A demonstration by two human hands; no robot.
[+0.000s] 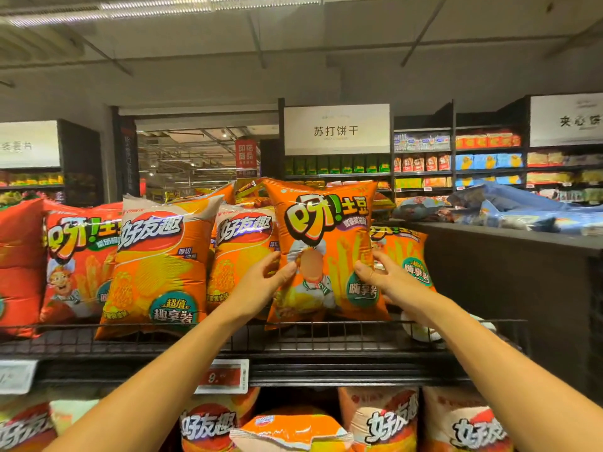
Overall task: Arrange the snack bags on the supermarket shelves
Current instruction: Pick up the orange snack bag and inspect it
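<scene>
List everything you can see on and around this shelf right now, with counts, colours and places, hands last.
held snack bag: one, orange, upright on the top shelf, centre
matching orange bag: one, just behind the held bag on its right
orange-and-white bags: two, left of the held bag
red bags: two at the shelf's far left, one cut off by the frame edge
wire shelf rail: one, black, along the shelf front
price tag: one, red and white, on the shelf edge; another white one at far left
lower-shelf bags: several, orange and white
blue bags: a pile, upper right
aisle sign: one, white, behind
left hand: grips the held bag's left edge
right hand: grips its right edge
</scene>
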